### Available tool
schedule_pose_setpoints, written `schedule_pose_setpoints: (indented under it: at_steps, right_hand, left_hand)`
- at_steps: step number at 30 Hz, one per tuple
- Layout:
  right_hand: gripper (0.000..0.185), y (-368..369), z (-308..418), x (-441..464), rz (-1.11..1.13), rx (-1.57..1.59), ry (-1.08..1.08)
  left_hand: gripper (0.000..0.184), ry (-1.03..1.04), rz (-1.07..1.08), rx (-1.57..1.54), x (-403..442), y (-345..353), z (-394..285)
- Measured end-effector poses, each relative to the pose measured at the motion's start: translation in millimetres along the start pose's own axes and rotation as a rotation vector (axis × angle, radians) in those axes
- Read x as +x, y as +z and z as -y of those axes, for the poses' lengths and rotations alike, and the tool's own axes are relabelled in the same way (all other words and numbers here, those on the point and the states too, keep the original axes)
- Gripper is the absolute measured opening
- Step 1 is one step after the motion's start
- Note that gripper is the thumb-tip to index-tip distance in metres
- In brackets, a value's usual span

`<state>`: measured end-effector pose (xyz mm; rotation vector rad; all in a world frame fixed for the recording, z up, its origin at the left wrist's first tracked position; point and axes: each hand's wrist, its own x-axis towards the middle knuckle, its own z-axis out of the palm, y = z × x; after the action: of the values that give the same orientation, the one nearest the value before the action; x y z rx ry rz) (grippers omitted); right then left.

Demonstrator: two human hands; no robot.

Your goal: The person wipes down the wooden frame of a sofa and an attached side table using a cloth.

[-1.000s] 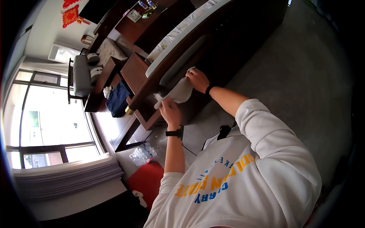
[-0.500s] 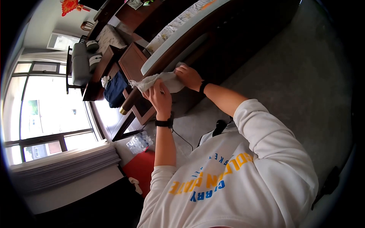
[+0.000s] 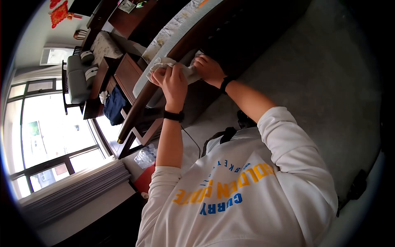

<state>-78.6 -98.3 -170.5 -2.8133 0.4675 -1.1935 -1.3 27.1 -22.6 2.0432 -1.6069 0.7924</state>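
Observation:
A pale, greyish-white cloth (image 3: 190,75) is bunched between my two hands, lying against a dark wooden rail (image 3: 140,105). My left hand (image 3: 174,88) grips its near end, fingers bent over the fabric beside the rail. At the other end my right hand (image 3: 210,71) holds the cloth with curled fingers, farther along the dark furniture. Black bands circle both wrists. A long, light grey cushion (image 3: 141,85) runs just behind the rail, and part of the cloth overlaps it. My palms hide how the cloth is folded.
Dark blue fabric (image 3: 115,108) hangs over wooden furniture to the left. Below it, a plastic-wrapped pack of bottles (image 3: 145,156) stands on the floor near a red object (image 3: 145,179). A thin cable (image 3: 192,139) crosses the grey floor. Windows and a grey sofa (image 3: 76,84) lie farther left.
Both hands and the cloth have shifted up along the rail in the view. The cloth's loose, stringy end is now gathered closer to my left hand. The camera view has turned slightly.

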Motion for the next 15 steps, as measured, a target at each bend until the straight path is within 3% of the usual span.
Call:
schedule_pose_setpoints:
  at_steps: [6,8,9,11,15]
  right_hand:
    - [0.01,4.4,13.2,5.5,-0.004,-0.106,0.02]
    - [0.009,6.8,13.8,9.4,0.097,-0.055,0.11]
    - [0.009,1.7,14.8,12.5,0.092,-0.061,0.106]
    - [0.012,-12.1,16.2,14.8,-0.138,0.012,0.118]
    - [0.014,-9.5,19.3,10.8,-0.034,-0.1,0.038]
  left_hand:
    - [0.012,-0.002,0.004,-0.042,5.3,6.3,-2.5]
    - [0.013,0.007,0.013,-0.036,3.3,4.4,-0.8]
    - [0.014,0.009,0.017,-0.03,3.0,3.2,1.1]
    - [0.014,0.003,0.015,-0.053,1.2,-0.9,5.0]
    - [0.015,-0.034,0.009,-0.124,-1.5,-10.2,14.1]
